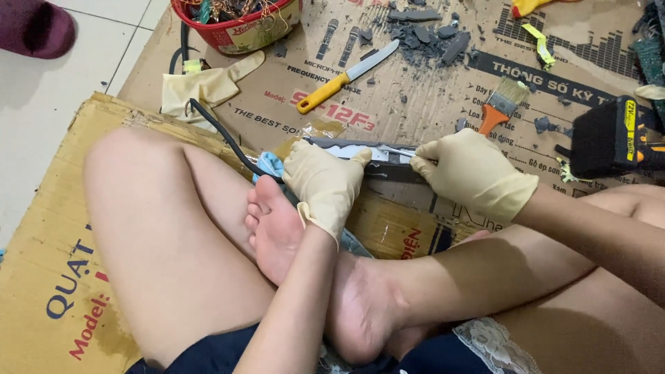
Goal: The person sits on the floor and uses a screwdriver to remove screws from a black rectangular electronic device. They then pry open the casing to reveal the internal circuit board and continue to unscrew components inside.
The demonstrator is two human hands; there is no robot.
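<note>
1. I sit cross-legged on the cardboard (62, 228), my foot (273, 228) just below the strip (388, 154), so the work lies close within reach.
2. My left hand (324, 181), gloved, is closed over the strip's left end, pressing it flat to steady it.
3. My right hand (471, 173), gloved, pinches a thin metal tool (396, 150) whose tip meets the strip's top edge, seemingly to pry it.
4. A black cable (222, 131) runs out left of the strip, past a blue piece (270, 165).
5. A brush (502, 104) lies just beyond the strip on the right, a black tool (609, 138) further right.
6. The knife (346, 76) lies beyond the strip, handy.
7. Grey debris (422, 34) and a red tub (235, 24) sit farthest from it.
</note>
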